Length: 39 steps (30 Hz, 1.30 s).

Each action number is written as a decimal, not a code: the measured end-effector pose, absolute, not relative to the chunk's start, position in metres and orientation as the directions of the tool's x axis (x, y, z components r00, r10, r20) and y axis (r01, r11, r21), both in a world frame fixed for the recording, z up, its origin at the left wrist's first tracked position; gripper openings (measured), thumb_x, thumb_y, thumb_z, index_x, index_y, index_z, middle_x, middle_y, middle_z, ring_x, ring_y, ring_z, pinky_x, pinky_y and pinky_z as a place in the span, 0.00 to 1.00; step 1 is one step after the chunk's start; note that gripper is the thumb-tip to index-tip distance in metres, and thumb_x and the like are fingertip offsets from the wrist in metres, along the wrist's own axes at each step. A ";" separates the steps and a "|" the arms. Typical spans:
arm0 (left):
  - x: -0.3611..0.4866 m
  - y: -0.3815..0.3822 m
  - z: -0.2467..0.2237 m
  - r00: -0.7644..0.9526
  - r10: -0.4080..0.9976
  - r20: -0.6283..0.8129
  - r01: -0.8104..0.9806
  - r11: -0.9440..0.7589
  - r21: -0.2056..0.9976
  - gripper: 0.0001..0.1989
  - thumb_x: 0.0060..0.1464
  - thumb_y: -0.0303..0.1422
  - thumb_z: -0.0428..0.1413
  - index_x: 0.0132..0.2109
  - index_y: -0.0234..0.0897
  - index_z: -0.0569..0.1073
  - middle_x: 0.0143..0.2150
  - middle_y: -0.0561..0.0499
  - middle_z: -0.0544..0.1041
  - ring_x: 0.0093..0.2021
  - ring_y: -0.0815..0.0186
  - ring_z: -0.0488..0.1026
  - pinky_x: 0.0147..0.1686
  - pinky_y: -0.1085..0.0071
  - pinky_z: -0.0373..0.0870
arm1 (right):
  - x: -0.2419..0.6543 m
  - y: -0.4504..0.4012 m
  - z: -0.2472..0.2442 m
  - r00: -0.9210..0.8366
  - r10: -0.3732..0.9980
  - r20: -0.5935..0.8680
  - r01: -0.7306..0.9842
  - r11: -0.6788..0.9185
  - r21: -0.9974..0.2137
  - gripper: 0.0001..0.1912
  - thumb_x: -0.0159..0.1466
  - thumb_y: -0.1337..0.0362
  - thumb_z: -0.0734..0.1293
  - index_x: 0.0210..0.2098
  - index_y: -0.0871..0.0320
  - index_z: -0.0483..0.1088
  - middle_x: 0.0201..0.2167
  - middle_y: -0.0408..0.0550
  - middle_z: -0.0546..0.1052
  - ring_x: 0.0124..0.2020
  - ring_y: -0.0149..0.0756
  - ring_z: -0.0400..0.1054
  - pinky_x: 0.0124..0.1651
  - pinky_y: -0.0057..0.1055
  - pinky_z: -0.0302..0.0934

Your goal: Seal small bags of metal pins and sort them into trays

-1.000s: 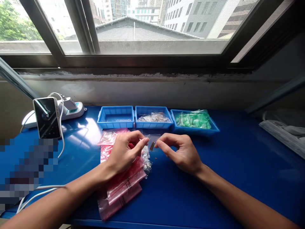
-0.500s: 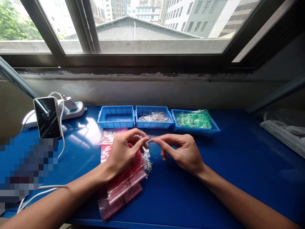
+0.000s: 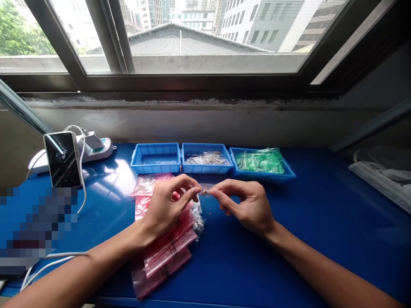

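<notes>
Between my fingertips is a small clear plastic bag [image 3: 205,188] with tiny metallic pieces in or against it; their kind is too small to make out. My left hand [image 3: 170,201] pinches the bag's left side with thumb and forefinger. From the right, my right hand [image 3: 245,201] pinches its other side. Under my left hand lie several red translucent bags [image 3: 168,261], overlapping on the table. A heap of small silvery parts in clear plastic [image 3: 198,220] sits beside them, partly covered by my hand. One tiny copper-coloured piece [image 3: 210,213] lies on the blue table.
Three blue bins stand in a row at the back: a left bin [image 3: 156,168] with a few thin bits, a middle bin [image 3: 207,169] of clear packets, and a right bin [image 3: 263,176] of green bags. A phone [image 3: 63,160] leans by a power strip [image 3: 104,147]; white cables trail left.
Both hands stay nearly in place, still pinching the small bag. The metallic pieces between the fingertips have shifted and now look bunched rather than lying in a line.
</notes>
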<state>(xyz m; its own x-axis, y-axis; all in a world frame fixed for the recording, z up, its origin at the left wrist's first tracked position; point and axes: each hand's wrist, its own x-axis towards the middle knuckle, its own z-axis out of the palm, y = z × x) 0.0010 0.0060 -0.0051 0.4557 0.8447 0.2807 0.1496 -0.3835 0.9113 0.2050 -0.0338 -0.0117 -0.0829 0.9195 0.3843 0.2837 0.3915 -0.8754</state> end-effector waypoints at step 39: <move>0.001 0.006 -0.002 0.405 0.882 0.242 0.066 -0.292 0.954 0.12 0.73 0.39 0.49 0.50 0.37 0.71 0.37 0.50 0.77 0.38 0.64 0.75 0.37 0.70 0.70 | 0.215 -0.020 -0.038 -0.585 0.686 0.432 0.597 0.725 -0.344 0.10 0.72 0.68 0.66 0.42 0.59 0.82 0.33 0.50 0.81 0.31 0.36 0.76 0.33 0.28 0.67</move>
<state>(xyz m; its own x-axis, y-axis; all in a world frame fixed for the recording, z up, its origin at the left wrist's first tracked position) 0.0009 0.0058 -0.0016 0.4047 0.8820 0.2416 0.0663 -0.2918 0.9542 0.2150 -0.0199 -0.0380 -0.5853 0.6864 0.4317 0.5967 0.7251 -0.3439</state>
